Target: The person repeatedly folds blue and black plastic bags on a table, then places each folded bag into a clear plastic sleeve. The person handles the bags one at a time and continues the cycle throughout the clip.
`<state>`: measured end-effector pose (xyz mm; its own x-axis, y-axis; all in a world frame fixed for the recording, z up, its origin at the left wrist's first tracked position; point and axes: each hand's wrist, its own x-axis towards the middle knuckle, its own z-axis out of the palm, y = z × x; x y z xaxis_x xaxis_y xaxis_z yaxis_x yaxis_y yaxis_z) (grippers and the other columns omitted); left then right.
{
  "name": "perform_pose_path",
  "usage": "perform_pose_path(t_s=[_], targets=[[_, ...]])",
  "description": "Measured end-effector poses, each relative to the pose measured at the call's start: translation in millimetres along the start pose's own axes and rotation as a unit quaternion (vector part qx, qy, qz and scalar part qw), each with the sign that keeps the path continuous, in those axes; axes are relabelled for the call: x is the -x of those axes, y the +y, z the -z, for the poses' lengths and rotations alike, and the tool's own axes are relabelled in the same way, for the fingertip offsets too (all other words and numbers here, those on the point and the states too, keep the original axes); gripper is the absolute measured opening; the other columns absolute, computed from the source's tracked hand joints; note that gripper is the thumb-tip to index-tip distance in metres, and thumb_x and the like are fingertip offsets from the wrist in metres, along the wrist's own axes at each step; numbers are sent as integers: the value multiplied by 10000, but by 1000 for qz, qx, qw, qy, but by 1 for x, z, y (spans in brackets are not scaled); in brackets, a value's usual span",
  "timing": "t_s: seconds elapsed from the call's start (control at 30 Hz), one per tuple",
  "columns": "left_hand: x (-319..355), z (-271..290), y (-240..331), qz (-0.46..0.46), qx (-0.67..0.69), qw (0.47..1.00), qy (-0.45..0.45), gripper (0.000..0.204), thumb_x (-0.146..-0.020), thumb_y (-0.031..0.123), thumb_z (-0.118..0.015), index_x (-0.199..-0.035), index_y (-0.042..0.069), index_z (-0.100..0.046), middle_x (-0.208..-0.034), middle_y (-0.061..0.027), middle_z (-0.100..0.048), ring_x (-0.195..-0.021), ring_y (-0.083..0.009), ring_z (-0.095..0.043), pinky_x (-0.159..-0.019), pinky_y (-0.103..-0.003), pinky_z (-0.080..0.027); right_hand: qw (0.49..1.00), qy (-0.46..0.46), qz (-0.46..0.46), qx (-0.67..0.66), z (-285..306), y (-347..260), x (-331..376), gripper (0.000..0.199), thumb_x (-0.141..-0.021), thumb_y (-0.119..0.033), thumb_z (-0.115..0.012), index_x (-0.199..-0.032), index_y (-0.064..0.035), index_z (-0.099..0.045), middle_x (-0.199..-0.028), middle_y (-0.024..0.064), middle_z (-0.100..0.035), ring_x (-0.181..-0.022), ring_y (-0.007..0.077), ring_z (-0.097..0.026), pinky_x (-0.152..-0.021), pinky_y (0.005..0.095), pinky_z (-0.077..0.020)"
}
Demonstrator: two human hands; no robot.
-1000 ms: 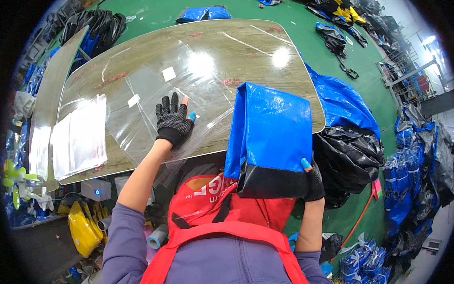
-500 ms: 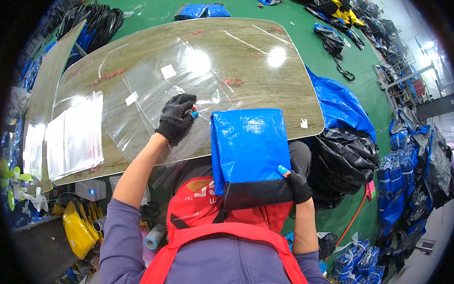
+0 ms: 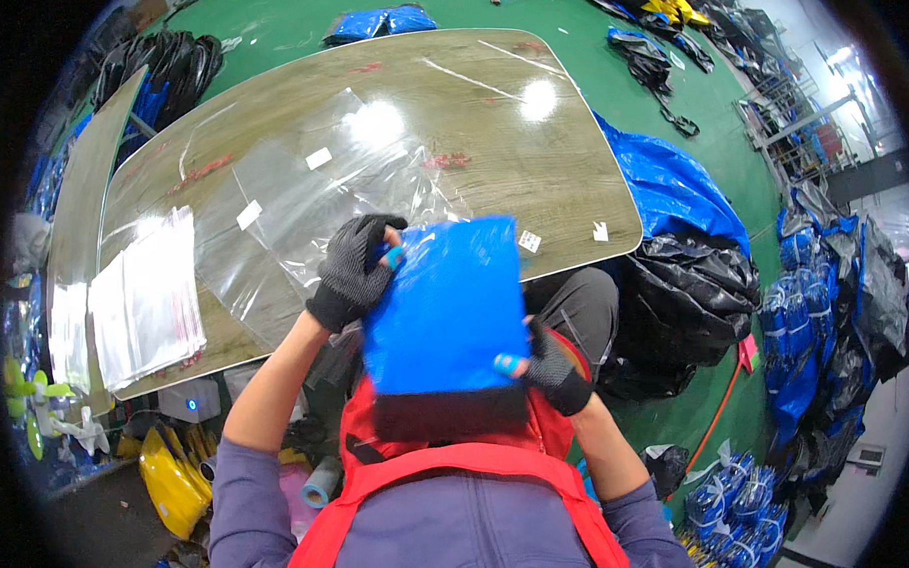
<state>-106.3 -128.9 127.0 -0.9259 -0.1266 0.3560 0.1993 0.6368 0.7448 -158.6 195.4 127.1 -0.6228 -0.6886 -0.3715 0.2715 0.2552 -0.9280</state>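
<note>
Well, wood-grain table [image 3: 523,171] over green floor [image 3: 274,12].

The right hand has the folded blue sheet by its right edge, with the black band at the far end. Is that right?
Not quite: the head view shows the black band at the near end. The right hand does have the folded blue sheet by its right edge.

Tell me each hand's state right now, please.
Black-gloved left hand: curled at the folded, rectangular blue-and-black plastic sheet; whether its grip holds anything cannot be told.
Black-gloved right hand: closed, holding that sheet by its right edge.
</note>
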Motion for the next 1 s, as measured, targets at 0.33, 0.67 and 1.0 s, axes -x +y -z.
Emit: perform_pose_path(t_s=[0.33, 0.67, 1.0], targets=[[33, 4, 37, -53, -61, 991, -106, 223, -768, 35, -598, -983, 65, -547, -1210, -162, -609, -1163, -384, -540, -1035, -488, -365, 987, -80, -61, -124, 28, 16, -134, 319, -893, -341, -612, -1038, -58, -630, -837, 24, -621, -655, 109, -555, -600, 276, -486], [53, 1, 38, -14, -224, 969, -106, 519, -804, 221, -674, -1280, 85, -521, -1395, -158, -467, -1371, -385, -313, -1136, -550, -191, 986, 97, 99, -93, 24, 14, -87, 114, -888, -164, -580, -915, -56, -605, -835, 4, -601, -776, 71, -521, -702, 210, -423], [62, -15, 19, 212, 80, 965, 129, 620, -898, 371, -619, -1354, 5, -414, -1341, -217, -456, -1265, -302, -428, -1046, -385, -360, 994, 31, -46, -96, 28, 10, -51, 399, -905, -388, -618, -1072, -27, -646, -872, 29, -635, -794, 113, -584, -717, 265, -490]])
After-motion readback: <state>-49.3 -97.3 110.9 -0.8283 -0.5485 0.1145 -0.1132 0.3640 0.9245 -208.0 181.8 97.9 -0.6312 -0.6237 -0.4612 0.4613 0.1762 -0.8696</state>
